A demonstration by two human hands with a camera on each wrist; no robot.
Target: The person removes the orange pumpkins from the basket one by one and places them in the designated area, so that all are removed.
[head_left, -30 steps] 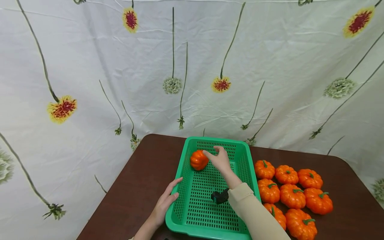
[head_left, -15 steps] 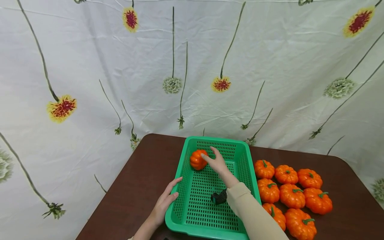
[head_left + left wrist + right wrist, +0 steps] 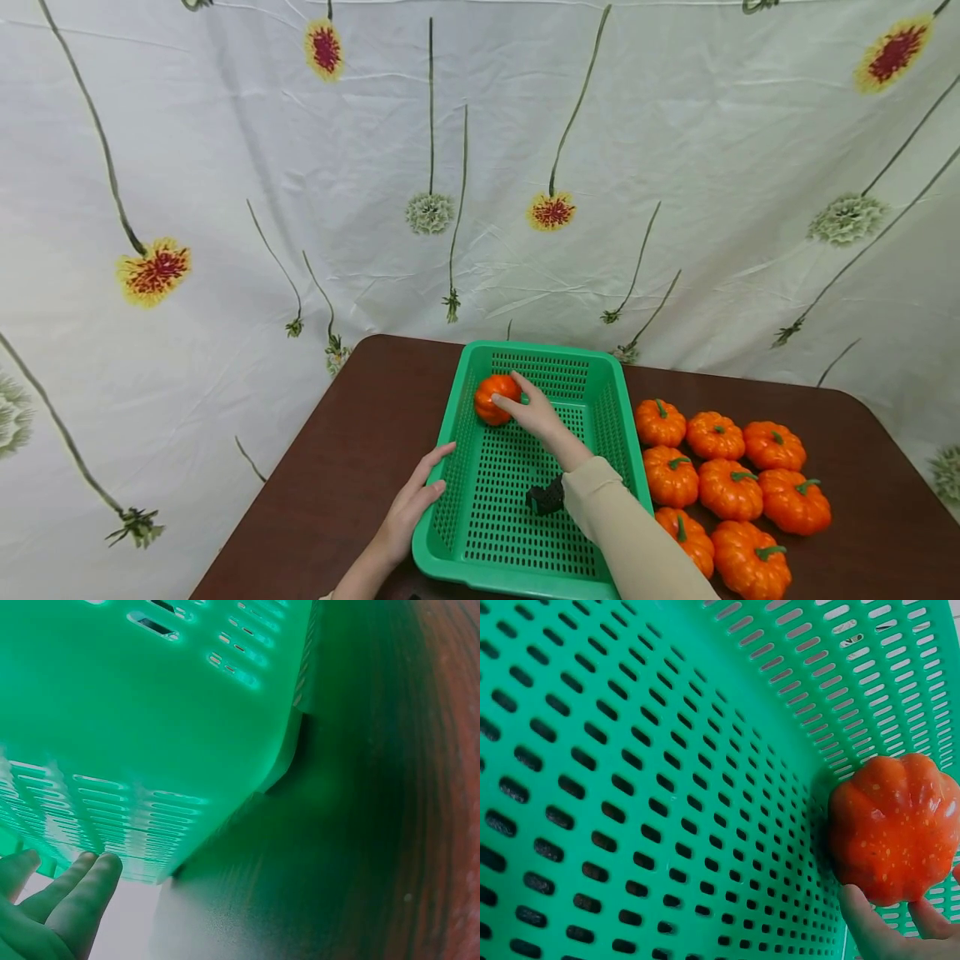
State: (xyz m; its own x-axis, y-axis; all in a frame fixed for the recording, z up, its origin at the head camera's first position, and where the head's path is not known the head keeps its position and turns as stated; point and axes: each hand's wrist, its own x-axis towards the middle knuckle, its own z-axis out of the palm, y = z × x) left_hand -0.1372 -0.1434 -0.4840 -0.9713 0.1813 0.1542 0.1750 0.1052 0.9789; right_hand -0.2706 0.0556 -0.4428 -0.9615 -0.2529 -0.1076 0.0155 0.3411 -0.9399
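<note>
A green plastic basket [image 3: 555,583] with slotted walls stands on the dark table. In its far left corner sits an orange pumpkin [image 3: 492,398], its stem out of sight. My right hand [image 3: 537,417] reaches over the basket and holds this pumpkin between thumb and fingers. The right wrist view has the fingertips [image 3: 853,898] against the pumpkin [image 3: 892,829], which leans close to the slotted wall. My left hand [image 3: 405,517] rests at the basket's left side with loosely extended fingers; in the left wrist view its fingers [image 3: 94,892] lie beside the outer wall [image 3: 150,720].
Several orange pumpkins [image 3: 731,490] with green stems stand in rows right of the basket. The brown table [image 3: 337,433] reaches back to a white flowered cloth [image 3: 360,167]. A black wrist camera [image 3: 545,497] hangs from the right wrist over the basket floor.
My right hand has moved left and slightly down, from beside the pumpkin onto it, thumb and fingers now around its side. Left hand and basket have stayed put.
</note>
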